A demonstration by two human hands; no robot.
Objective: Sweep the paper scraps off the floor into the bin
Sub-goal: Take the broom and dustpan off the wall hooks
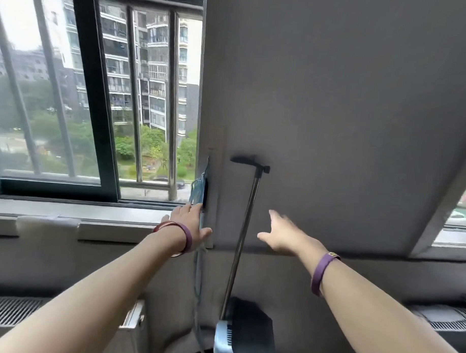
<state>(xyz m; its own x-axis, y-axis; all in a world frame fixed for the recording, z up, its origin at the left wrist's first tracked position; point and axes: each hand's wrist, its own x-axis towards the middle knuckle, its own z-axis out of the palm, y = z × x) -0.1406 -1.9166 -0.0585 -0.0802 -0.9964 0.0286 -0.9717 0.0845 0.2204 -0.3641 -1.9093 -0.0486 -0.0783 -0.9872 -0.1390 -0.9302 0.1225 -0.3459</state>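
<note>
You seem barely started: your open left hand touches the blue pole, your open right hand hovers beside the dustpan handle.

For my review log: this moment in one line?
stage: reaching | left hand: open, at blue object by window | right hand: open, beside dustpan handle, not touching

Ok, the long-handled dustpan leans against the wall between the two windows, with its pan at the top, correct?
Not quite. The head view shows the dustpan leaning against the wall between the two windows, but its pan is at the bottom; the black end of its metal handle is at the top.
</note>
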